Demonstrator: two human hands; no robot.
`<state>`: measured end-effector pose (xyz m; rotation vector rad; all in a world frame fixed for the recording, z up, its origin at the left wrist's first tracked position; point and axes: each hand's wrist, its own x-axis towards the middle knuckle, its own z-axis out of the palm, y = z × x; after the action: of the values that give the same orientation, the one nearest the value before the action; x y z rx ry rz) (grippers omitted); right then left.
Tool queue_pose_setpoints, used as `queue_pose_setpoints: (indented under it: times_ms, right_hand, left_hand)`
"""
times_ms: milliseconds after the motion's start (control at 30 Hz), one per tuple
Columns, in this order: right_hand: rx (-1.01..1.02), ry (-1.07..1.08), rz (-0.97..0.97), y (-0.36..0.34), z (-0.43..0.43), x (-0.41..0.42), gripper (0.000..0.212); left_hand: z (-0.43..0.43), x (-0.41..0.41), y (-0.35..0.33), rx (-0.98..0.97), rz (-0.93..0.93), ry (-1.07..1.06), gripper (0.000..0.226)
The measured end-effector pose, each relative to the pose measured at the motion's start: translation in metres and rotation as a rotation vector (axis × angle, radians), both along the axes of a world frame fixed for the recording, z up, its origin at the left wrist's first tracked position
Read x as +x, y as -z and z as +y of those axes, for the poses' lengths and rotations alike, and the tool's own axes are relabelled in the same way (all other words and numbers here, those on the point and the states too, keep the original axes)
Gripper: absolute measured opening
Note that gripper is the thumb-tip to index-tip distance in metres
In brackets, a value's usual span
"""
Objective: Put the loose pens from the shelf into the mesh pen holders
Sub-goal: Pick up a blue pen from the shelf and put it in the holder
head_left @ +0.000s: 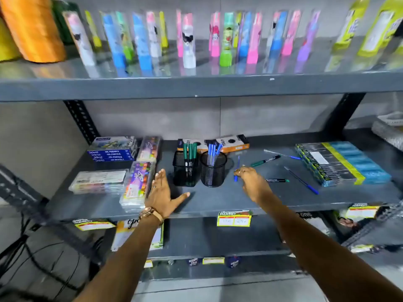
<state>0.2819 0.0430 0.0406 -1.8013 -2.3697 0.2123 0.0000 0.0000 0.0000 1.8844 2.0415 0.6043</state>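
Two black mesh holders stand mid-shelf: a square one [182,171] with green markers and a round one [213,173] with blue pens. My right hand [253,184] pinches a blue pen [237,165] just right of the round holder. My left hand [162,192] rests flat and open on the shelf, left of the square holder. Loose on the shelf to the right lie a green marker [265,160], a second green marker [278,180], a clear blue-tipped pen [281,154] and a dark blue pen [302,181].
Crayon and pastel boxes [113,149] sit at the left, clear cases [137,184] beside my left hand. A stack of pen packs [342,162] fills the right end. An orange-edged box [231,143] lies behind the holders. The upper shelf edge [196,86] overhangs.
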Motion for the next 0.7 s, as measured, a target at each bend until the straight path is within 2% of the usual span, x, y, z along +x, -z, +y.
queue_pose_setpoints:
  times_ms: [167,267,333,467,500,567,700]
  right_hand:
    - [-0.146,-0.220,-0.214,0.003,0.053,0.007,0.043]
    - [-0.233,-0.263,-0.342,0.004,0.068,0.007,0.026]
    - [-0.211,-0.314,-0.385,0.004,0.077,0.007,0.018]
    - [-0.097,-0.464,-0.432,0.016,0.087,0.016,0.037]
    - [-0.039,-0.475,-0.393,0.019,0.088,0.018,0.042]
    - [0.071,-0.428,-0.187,0.021,0.086,0.023,0.047]
    - [0.264,-0.031,0.425,-0.009,0.076,0.013,0.024]
  left_hand:
    - [0.022,0.006,0.006,-0.069,-0.070,-0.038,0.123]
    - [0.027,0.009,0.009,-0.093,-0.079,-0.053,0.128]
    - [0.031,0.008,0.010,-0.115,-0.070,-0.052,0.131]
    - [0.039,0.010,0.010,-0.087,-0.030,-0.046,0.127]
    - [0.040,0.010,0.011,-0.074,-0.025,-0.049,0.126]
    - [0.039,0.011,0.011,-0.055,-0.017,-0.048,0.125]
    - [0.040,0.009,0.014,-0.051,-0.019,-0.053,0.126]
